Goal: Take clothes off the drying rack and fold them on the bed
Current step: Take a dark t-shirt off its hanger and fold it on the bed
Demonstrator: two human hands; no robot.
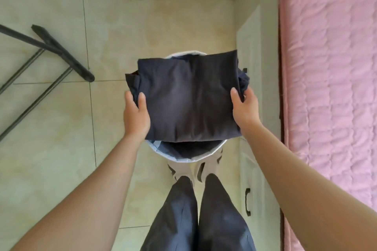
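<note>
Holds a folded navy garment (189,98) flat and level between both grips, above a round white basket (212,152) standing on the tiled floor (51,138). Clasps the cloth's left edge with the left grip (136,112), thumb laid on top, fingers curled underneath and mostly hidden. Clasps the right edge with the right grip (243,108) in the same way, thumb on top, with a bunch of loose cloth just beyond the fingers. Covers most of the basket's mouth from this angle, showing only its far and near rim and some dark cloth inside at the near side. Cannot tell whether the held cloth touches the basket. Stands in white shoes (208,167) just behind the basket. Places the pink quilted bed (330,67) along the right, beyond a white cabinet (253,169) with a black handle. Shows the dark legs of the drying rack (51,47) at far left on the floor, well apart from the basket.
</note>
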